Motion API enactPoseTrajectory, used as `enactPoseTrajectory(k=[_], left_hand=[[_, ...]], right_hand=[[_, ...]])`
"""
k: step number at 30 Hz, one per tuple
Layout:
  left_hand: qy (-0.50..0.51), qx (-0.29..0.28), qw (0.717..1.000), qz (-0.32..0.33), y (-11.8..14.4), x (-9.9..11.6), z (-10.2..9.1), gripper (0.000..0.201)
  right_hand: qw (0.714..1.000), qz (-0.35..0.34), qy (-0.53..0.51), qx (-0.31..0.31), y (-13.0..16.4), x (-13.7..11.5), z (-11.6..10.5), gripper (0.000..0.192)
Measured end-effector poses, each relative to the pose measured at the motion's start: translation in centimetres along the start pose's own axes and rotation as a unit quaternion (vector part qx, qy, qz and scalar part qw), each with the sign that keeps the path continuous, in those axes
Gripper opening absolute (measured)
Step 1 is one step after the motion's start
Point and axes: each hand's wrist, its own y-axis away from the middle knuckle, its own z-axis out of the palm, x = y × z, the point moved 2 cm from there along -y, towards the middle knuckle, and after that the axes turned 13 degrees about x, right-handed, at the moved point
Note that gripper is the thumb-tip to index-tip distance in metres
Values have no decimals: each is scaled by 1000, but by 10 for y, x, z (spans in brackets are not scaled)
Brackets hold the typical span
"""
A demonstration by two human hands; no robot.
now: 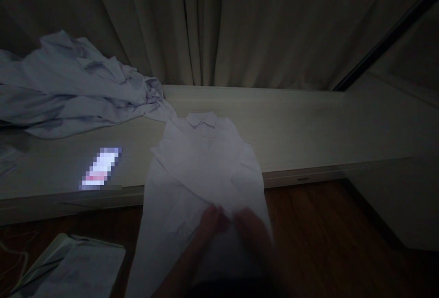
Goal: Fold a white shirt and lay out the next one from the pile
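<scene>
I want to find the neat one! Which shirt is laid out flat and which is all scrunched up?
The collared white shirt under both hands, left hand and right hand, lies spread flat. The crumpled shirt pile at the far left is bunched.

White collared shirt (202,165) lay front-up on the pale ledge, collar at the far end, sleeves folded in across the chest. Lower part hung off the near edge twd the floor, w/ the hem bunched. Dim light; fabric creased.
</scene>
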Motion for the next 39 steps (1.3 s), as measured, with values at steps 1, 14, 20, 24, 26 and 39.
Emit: enactPoseTrajectory(k=[1,14,20,24,26,39], left_hand=[[-3,2,1000,-3,-1,-1,2,33],[-8,-32,999,4,8,1,19,26],[-4,-44,999,11,8,3,23,26],[-9,-48,999,20,7,5,21,18],[-10,-50,998,22,7,6,19,14],[75,-43,996,-2,10,22,10,27]], right_hand=[[1000,-18,19,-4,0,1,0,24],[1000,17,10,6,-4,1,0,26],[999,-17,35,-19,1,3,5,27],[998,-23,31,-45,0,5,2,24],[998,9,13,-63,-4,5,-5,22],[999,-3,-27,-19,-8,-2,-12,23]])
